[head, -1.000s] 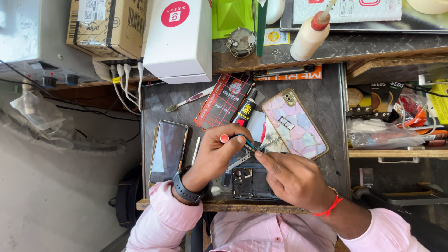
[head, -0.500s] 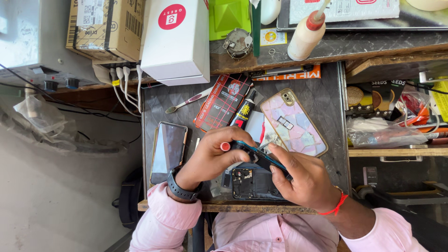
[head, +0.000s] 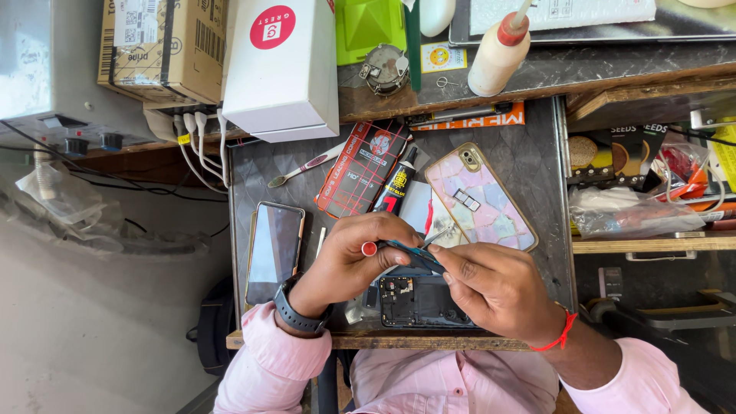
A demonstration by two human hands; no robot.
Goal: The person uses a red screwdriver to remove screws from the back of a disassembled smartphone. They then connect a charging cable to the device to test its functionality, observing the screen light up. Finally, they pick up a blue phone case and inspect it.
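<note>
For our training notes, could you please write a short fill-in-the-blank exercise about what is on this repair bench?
1. Both hands work just above an opened ____ showing its insides.
2. The left hand has a ____ on its wrist.
3. The right hand has a ____ thread around its wrist.
4. The intact phone lies to the ____ of the left hand.

Missing words: phone; watch; red; left

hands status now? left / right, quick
Left hand: closed, pinching a small teal part.
Right hand: closed on thin metal tweezers touching that part.
</note>
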